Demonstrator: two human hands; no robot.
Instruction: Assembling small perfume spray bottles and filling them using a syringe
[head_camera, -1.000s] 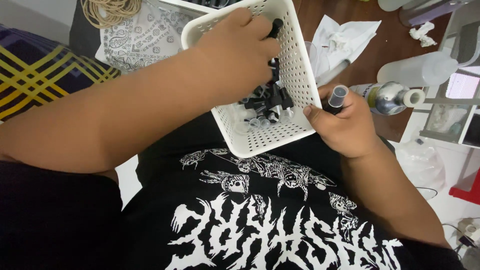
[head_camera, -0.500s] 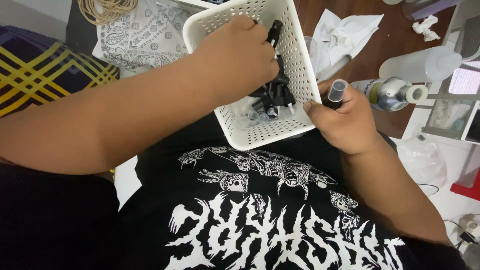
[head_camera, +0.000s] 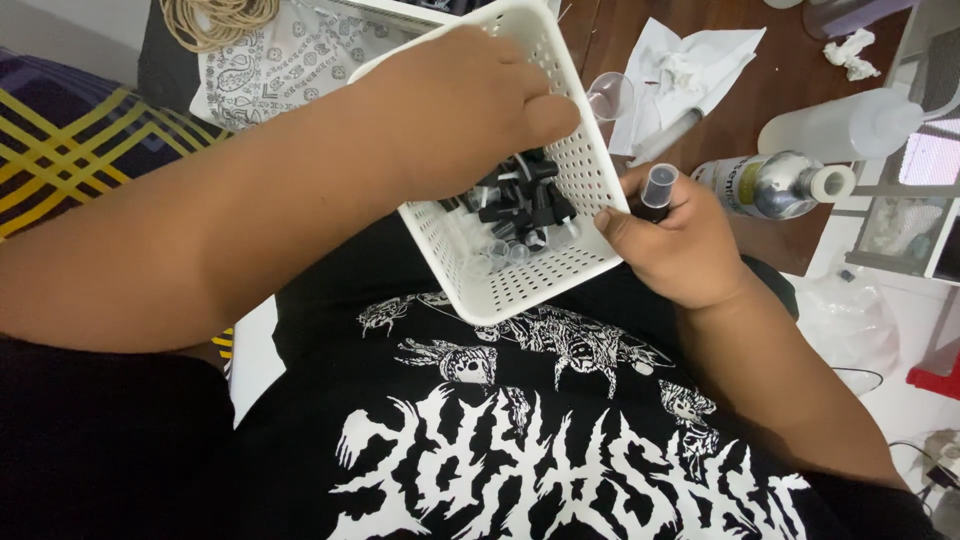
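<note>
One white basket (head_camera: 560, 200): left hand (head_camera: 470, 110) fingers inside, hidden; right hand (head_camera: 680, 240) fingers clamp one vial (head_camera: 655, 190).

A single view is given, taken from the head and aimed steeply down. The chest and forearms are seen very near; the white basket (head_camera: 560, 230) fills the centre, and the wooden surface (head_camera: 760, 70) lies far right.

A dark brown wooden desk (head_camera: 770, 70) carries crumpled white paper (head_camera: 690, 65) with a syringe (head_camera: 665, 135) on it. Near these lie a clear plastic cup (head_camera: 610, 95), a silver bottle (head_camera: 775, 185) on its side and a translucent white bottle (head_camera: 835, 125).
</note>
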